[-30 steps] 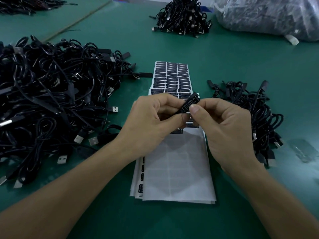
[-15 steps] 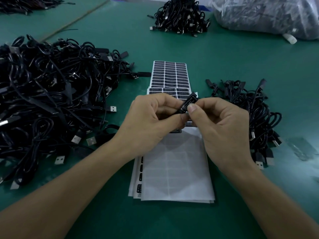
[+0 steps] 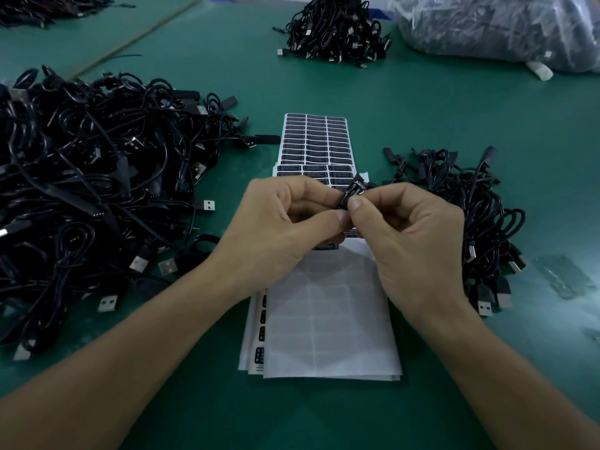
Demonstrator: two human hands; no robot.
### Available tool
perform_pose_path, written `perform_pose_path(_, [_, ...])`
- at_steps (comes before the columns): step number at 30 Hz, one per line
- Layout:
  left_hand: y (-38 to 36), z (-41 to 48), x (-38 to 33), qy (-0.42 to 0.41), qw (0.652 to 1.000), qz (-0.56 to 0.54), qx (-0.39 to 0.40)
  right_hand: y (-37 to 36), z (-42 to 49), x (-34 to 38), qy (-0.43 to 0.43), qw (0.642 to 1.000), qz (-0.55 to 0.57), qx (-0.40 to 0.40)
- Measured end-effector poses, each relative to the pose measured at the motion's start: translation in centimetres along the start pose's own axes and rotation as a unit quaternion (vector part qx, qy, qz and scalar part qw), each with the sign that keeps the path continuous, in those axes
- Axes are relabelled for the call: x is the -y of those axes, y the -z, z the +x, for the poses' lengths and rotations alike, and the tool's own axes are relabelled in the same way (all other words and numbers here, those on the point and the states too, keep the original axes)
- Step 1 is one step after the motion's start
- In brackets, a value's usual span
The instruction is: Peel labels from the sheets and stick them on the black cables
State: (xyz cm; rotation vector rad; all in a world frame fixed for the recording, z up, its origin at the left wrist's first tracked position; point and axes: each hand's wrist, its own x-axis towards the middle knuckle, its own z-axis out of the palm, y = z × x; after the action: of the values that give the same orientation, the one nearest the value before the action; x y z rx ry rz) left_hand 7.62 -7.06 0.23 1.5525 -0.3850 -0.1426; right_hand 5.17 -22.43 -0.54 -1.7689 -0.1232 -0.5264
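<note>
Pinching a small black printed label [image 3: 351, 193] with left hand [image 3: 285, 228] and right hand [image 3: 412, 241] above the white paper label sheets [image 3: 314, 142], seemingly wrapping it round a thin black cable hidden by fingers; next, probably pressing flaps together squarely.

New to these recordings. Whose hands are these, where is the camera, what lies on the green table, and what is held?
No machine here: a person works bare-handed, filmed by one head-worn camera looking down. On the green table lie a big heap of black cables at the left, a smaller heap at the right, and label sheets in the middle. The left hand and right hand together pinch a small black label above the sheets; any cable under it is mostly hidden.
</note>
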Motion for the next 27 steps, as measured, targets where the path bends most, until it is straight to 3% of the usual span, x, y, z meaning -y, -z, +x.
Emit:
perform_pose_path(17, [-0.88, 0.11, 0.16, 0.016, 0.999, -0.016, -0.035, -0.24, -0.18, 0.55, -0.014, 1.0, 0.004, -0.021])
perform_pose_path(27, [-0.59, 0.12, -0.03, 0.017, 0.999, -0.029, -0.018, -0.29, 0.0, 0.56, -0.03, 0.999, 0.014, -0.021])
